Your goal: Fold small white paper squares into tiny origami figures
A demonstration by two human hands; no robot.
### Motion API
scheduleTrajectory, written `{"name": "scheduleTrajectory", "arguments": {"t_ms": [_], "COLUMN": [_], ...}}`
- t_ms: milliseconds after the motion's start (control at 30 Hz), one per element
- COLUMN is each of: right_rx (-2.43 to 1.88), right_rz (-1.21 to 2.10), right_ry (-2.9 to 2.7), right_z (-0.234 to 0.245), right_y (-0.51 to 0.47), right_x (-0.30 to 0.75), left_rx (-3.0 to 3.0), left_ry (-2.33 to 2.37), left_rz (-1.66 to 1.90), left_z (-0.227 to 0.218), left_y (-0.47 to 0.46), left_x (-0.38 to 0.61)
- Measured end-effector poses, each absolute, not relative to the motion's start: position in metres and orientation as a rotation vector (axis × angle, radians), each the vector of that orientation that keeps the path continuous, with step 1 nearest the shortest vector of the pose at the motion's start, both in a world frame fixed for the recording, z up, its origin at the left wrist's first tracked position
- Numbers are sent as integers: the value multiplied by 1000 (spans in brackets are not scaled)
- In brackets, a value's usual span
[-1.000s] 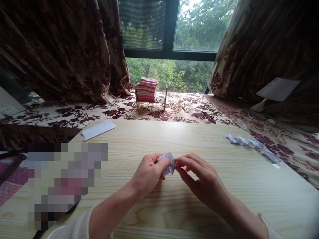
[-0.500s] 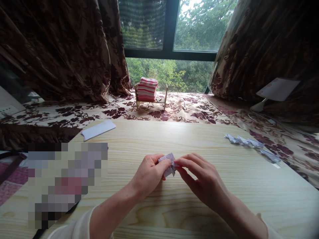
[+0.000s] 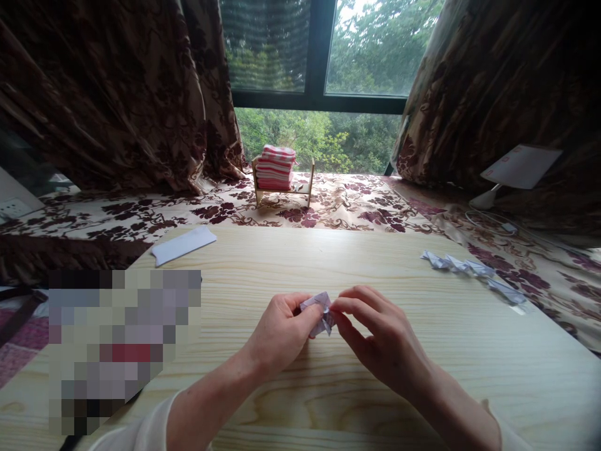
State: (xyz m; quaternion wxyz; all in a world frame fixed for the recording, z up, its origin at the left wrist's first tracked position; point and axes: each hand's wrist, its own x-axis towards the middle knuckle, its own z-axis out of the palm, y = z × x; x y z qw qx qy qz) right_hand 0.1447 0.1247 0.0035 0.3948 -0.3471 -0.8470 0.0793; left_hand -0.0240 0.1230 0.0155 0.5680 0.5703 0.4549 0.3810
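Observation:
A small piece of folded white paper (image 3: 317, 302) with faint marks is held just above the middle of the wooden table (image 3: 300, 388). My left hand (image 3: 285, 322) grips it from the left, thumb pressed on top. From the right, my right hand (image 3: 373, 319) pinches the paper's right edge between thumb and index finger, the other fingers curled above. Part of the paper is hidden behind the left thumb. Several folded white paper pieces (image 3: 462, 266) lie in a row near the table's right edge.
A flat stack of white paper strips (image 3: 184, 245) lies at the table's far left. A blurred-out patch (image 3: 124, 351) covers something on the left. Beyond the table, a small rack (image 3: 282, 190) holds folded pink-and-white cloths (image 3: 276, 168). A white lamp (image 3: 522, 166) stands far right.
The right fingers have shifted very slightly at the paper's edge, and the paper has tilted a little. Both hands keep their hold. The whole view has shifted slightly.

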Motion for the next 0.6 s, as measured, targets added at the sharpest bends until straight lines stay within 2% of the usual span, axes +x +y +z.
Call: {"name": "scheduleTrajectory", "arguments": {"t_ms": [600], "right_rx": [-971], "right_rz": [238], "right_ry": [-2081], "right_z": [1], "right_y": [123], "right_x": [138], "left_rx": [1517], "left_ry": [1153], "left_rz": [905], "left_z": [15], "left_y": [119], "left_x": [-22]}}
